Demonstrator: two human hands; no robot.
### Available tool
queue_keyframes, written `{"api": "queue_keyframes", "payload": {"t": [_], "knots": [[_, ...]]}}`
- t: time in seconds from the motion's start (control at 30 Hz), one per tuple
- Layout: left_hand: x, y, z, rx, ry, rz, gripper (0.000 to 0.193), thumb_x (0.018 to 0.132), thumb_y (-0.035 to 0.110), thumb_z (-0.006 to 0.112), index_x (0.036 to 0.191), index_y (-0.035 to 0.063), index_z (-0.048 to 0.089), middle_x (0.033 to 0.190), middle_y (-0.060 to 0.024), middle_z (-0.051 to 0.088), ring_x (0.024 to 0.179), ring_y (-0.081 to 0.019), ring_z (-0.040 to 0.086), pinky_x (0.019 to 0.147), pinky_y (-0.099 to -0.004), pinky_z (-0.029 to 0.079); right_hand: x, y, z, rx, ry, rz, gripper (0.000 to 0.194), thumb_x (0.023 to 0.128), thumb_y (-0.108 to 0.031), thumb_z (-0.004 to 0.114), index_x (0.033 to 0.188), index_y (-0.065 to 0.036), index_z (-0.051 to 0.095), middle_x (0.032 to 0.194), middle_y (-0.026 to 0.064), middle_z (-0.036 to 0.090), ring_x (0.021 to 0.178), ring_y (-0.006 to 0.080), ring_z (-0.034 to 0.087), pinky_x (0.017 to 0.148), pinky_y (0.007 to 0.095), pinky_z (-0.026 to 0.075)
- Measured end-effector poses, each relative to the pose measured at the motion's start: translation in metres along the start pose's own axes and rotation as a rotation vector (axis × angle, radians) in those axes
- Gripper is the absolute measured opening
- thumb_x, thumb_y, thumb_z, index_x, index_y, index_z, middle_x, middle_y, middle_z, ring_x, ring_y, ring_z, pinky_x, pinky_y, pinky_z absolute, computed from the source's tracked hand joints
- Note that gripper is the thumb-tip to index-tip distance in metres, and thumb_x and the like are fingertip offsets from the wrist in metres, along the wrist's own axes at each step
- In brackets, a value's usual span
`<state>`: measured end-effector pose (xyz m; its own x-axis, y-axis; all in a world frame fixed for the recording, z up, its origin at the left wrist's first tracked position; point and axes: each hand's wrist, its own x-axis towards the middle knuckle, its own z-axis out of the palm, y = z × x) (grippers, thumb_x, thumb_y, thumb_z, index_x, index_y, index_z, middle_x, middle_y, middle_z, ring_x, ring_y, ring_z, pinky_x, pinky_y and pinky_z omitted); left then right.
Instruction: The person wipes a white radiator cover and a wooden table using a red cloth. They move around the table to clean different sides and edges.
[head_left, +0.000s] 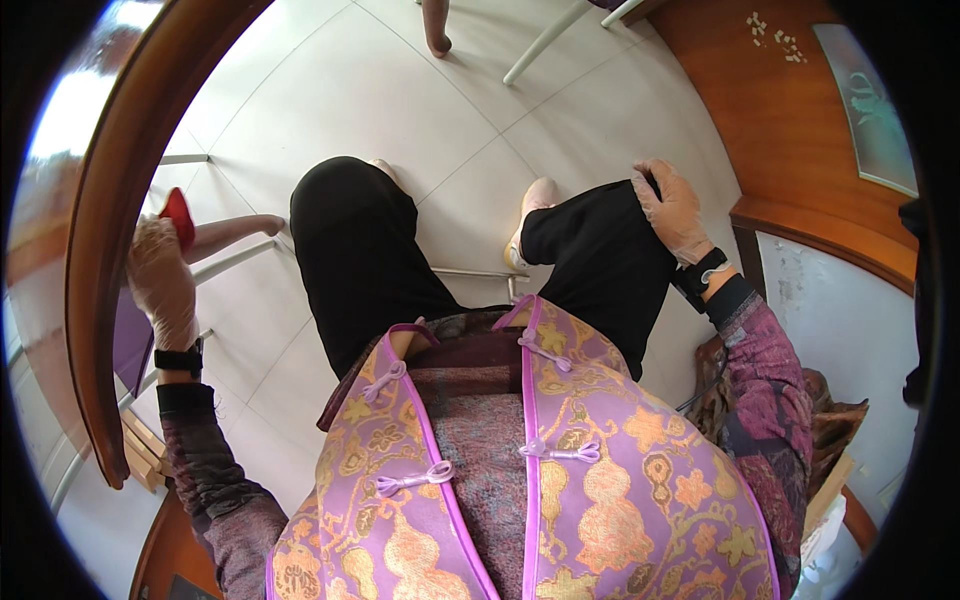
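Note:
My left hand (160, 281), in a clear thin glove, is beside the wooden table edge (97, 225) at the left. A smooth red object (178, 215) juts out from its fingers; the rest of that object is hidden, so its kind is unclear. On the right, my gloved right hand (673, 214) rests over the knee of my black trousers (600, 255). A dark gap shows between thumb and forefinger, and I see no object in this hand. Dark bands circle both wrists.
An orange-brown wooden surface (757, 112) at the right carries small pale pieces (776, 37) and a picture panel (866, 112). Chair legs (547, 41) stand on the tiled floor (352, 97). Carved dark wood (832, 427) is beside my right arm; wooden blocks (142, 450) lie lower left.

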<state>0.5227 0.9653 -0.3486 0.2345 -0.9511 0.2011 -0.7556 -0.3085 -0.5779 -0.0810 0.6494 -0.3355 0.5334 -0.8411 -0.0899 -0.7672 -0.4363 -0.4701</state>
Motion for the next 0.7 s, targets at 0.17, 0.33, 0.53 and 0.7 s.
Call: {"api": "queue_keyframes", "payload": {"t": [0.17,0.33,0.53,0.7], "knots": [[-0.002,0.039,0.045,-0.226,-0.137,0.133,0.020,0.091,0.005,0.052,0.104,0.0012,0.068,0.103,-0.0135,0.070,0.109,-0.0287,0.065,0.124,-0.0478,0.025,0.001,-0.003,0.000,-0.002,-0.001,0.020,0.020,0.095,-0.019,0.064,0.108,-0.003,0.064,0.101,0.0139,0.067,0.096,0.0326,0.065,0.085,0.0375,0.050],[0.011,0.070,0.100,-0.106,-0.578,0.161,0.019,0.090,0.007,0.053,0.097,0.0041,0.070,0.095,-0.0133,0.071,0.100,-0.0278,0.068,0.121,-0.0523,0.024,0.000,-0.010,0.000,0.007,-0.011,0.044,0.018,0.094,-0.017,0.063,0.106,-0.003,0.064,0.101,0.0132,0.067,0.096,0.0326,0.065,0.085,0.0369,0.050],[-0.002,0.103,0.140,-0.134,-0.733,0.174,0.023,0.092,0.010,0.052,0.104,0.0084,0.072,0.105,-0.0109,0.072,0.109,-0.0267,0.067,0.120,-0.0555,0.024,-0.004,-0.018,-0.002,-0.027,0.029,0.043,0.019,0.093,-0.017,0.065,0.107,-0.004,0.065,0.101,0.0124,0.068,0.095,0.0311,0.066,0.085,0.0367,0.051],[-0.008,0.115,0.140,-0.136,-0.810,0.170,0.024,0.093,0.012,0.056,0.110,0.0082,0.072,0.114,-0.0102,0.071,0.119,-0.0245,0.063,0.123,-0.0556,0.017,-0.005,-0.020,-0.003,-0.005,0.026,0.051,0.020,0.093,-0.017,0.066,0.108,-0.004,0.065,0.100,0.0118,0.068,0.094,0.0305,0.065,0.084,0.0368,0.051]]}}
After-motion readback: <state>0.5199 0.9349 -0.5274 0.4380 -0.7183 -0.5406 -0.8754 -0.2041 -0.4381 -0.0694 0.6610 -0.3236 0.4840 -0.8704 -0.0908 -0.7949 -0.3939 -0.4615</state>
